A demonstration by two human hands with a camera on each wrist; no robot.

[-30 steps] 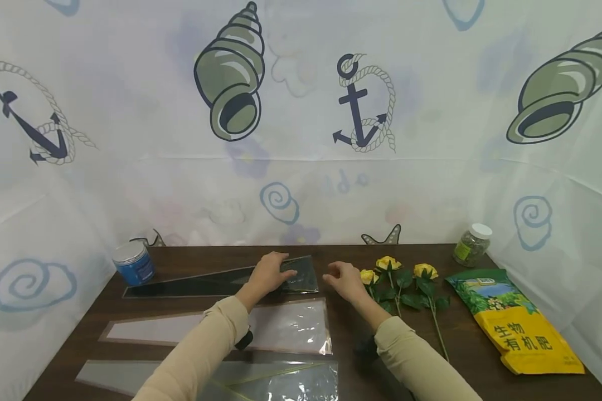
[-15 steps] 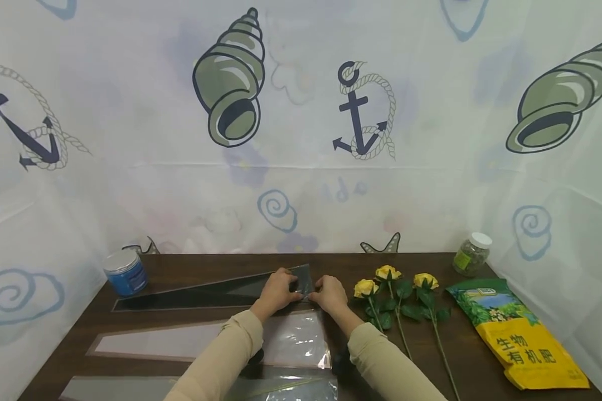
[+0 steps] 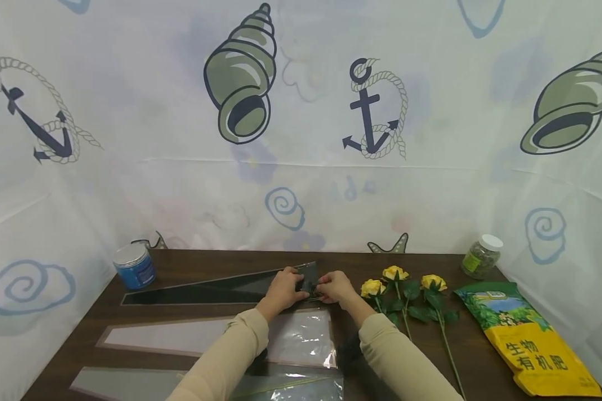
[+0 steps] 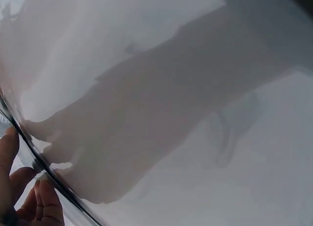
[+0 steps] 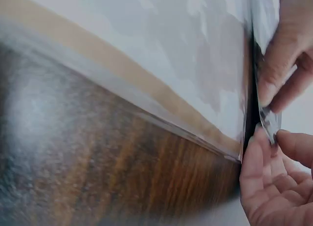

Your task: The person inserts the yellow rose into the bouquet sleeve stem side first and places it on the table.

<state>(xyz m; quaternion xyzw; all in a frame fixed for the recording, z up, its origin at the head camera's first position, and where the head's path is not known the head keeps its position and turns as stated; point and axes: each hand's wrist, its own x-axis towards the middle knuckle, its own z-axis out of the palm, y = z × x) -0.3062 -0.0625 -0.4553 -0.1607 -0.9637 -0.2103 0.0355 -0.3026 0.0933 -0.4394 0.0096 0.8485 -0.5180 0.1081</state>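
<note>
A tapered dark plastic sleeve (image 3: 195, 292) with a clear wide end lies at the back of the table. My left hand (image 3: 281, 289) holds its wide right end, thumb and fingers bent at the film. Facing it from the right, my right hand (image 3: 337, 287) pinches the end's edge near the lower corner. In the right wrist view, fingertips of both hands meet on the crinkled film (image 5: 269, 123). Below it lie a white tapered sleeve (image 3: 301, 334) and a grey one (image 3: 130, 381), partly hidden by my left arm.
Several yellow roses (image 3: 393, 273) with long stems lie right of my hands. A yellow-and-green fertilizer bag (image 3: 529, 345) lies further right, with a white-capped jar (image 3: 481, 257) behind it. At the back left stands a blue tub (image 3: 135, 267). Printed cloth encloses the table.
Both hands have come together at the dark sleeve's wide end; the right hand moved left, away from the roses. Its fingers now pinch the film's edge. The head view has shifted slightly.
</note>
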